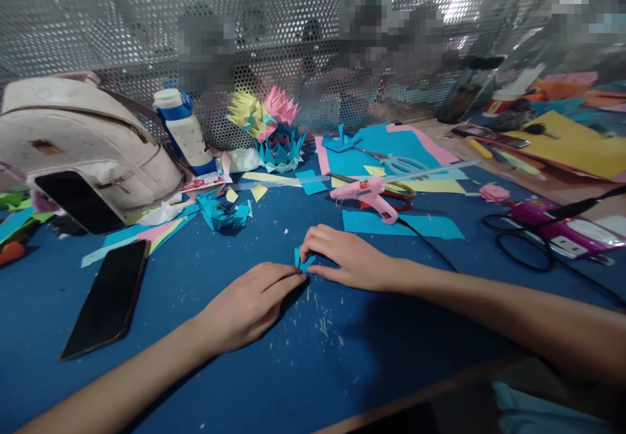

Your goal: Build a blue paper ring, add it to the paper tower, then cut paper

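A small piece of folded blue paper (304,262) lies on the blue tabletop between my two hands. My left hand (249,300) comes in from the lower left, its fingertips pressed together on the paper's near edge. From the right, my right hand (349,258) bends its fingers and thumb around the other side of the paper. The fingers cover part of the paper, so its full shape is hidden. Just beyond my right hand lie a pink glue gun (364,196) and a blue paper strip (403,224).
Two phones (107,300) (78,201), a pale backpack (88,134) and a bottle (186,131) are at left. Paper flowers (281,147) stand by the mesh panel. Scissors (401,163) lie on paper sheets. The glue gun's cord (430,248) runs toward a purple power strip (562,225).
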`<state>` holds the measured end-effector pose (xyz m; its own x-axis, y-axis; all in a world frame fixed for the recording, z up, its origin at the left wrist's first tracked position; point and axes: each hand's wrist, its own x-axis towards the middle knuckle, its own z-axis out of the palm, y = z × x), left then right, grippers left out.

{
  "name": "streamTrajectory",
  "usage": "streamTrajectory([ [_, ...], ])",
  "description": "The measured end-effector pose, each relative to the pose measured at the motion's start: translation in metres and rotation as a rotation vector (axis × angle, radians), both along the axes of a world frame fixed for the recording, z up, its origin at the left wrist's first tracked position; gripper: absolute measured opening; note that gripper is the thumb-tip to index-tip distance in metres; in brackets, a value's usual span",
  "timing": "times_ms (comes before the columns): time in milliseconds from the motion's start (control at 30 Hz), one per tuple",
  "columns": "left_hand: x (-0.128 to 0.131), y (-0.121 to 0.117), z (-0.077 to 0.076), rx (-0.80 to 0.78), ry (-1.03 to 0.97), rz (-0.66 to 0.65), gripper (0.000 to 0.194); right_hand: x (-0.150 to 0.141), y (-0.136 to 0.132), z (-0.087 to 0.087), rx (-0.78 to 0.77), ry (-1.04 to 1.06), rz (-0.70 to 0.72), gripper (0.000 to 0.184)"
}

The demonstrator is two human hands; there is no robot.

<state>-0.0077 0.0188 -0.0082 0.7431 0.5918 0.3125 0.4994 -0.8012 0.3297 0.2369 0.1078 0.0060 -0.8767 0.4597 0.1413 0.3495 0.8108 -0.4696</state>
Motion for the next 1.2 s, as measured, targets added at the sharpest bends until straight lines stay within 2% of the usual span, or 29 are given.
streamTrajectory([
  [167, -0.002, 0.000, -0.003, -0.094, -0.025, 0.013, 0.053, 0.000, 0.001, 0.000, 0.008, 0.004, 0.031, 0.012],
  [400, -0.002, 0.001, 0.002, -0.082, 0.031, -0.013, 0.050, 0.001, 0.001, 0.005, -0.031, 0.046, 0.071, 0.013],
  [467, 0.001, -0.001, 0.005, 0.001, 0.089, -0.043, 0.044, 0.002, 0.001, 0.008, -0.062, 0.048, 0.105, 0.016],
  [600, 0.010, -0.011, 0.013, 0.279, 0.174, -0.153, 0.031, 0.003, -0.001, 0.011, -0.129, 0.054, 0.200, 0.018],
  [733, 0.013, -0.018, 0.015, 0.404, 0.168, -0.197, 0.034, 0.003, -0.002, 0.010, -0.159, 0.047, 0.276, 0.018],
  [967, 0.010, -0.017, 0.007, 0.376, 0.130, -0.071, 0.035, 0.003, 0.001, 0.006, -0.218, 0.030, 0.292, 0.019],
  [1200, 0.011, -0.018, 0.002, 0.316, 0.207, -0.079, 0.037, 0.000, 0.002, 0.011, -0.300, 0.002, 0.220, 0.014],
])
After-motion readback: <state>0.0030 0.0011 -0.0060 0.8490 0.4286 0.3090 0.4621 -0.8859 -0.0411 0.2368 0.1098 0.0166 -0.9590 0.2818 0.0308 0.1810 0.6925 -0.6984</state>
